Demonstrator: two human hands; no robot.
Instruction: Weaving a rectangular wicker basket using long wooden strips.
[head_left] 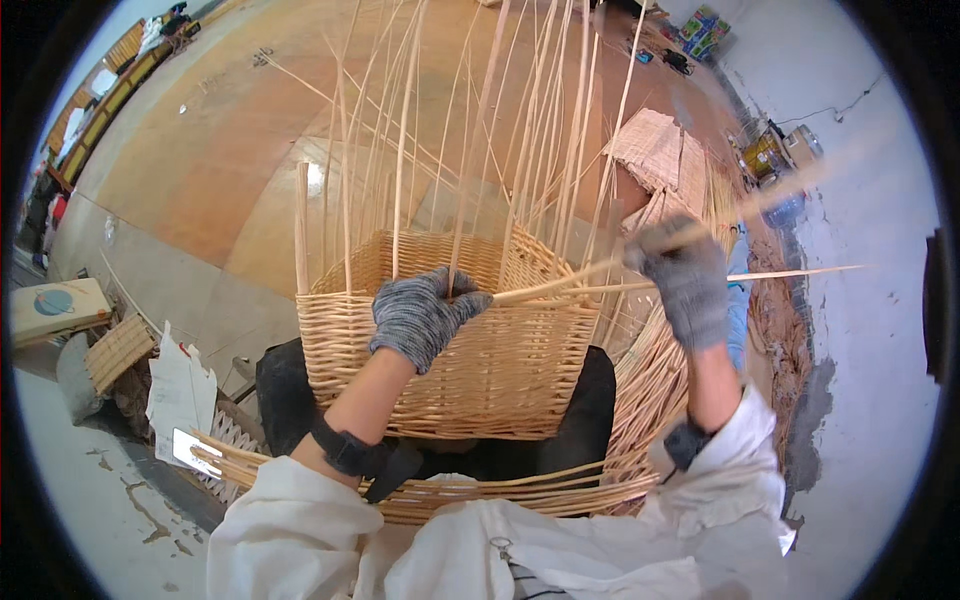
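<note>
A pale woven wicker basket rests between my black-clad knees, with tall upright stakes rising from its rim. My left hand, in a grey knit glove, lies at the near rim. Its thumb and fingers pinch a willow rod beside one of the stakes. To the right of the basket, my right hand, also gloved and somewhat blurred, is closed round the far part of the weaving rods. Their loose ends stick out past it, one smeared by motion. The fingertips of the right hand are partly hidden.
Loose willow rods lie across my lap, and a thick pile sits at right. Beyond it are woven panels. On the left stand a pale box and white torn sheet. A wall bounds the right.
</note>
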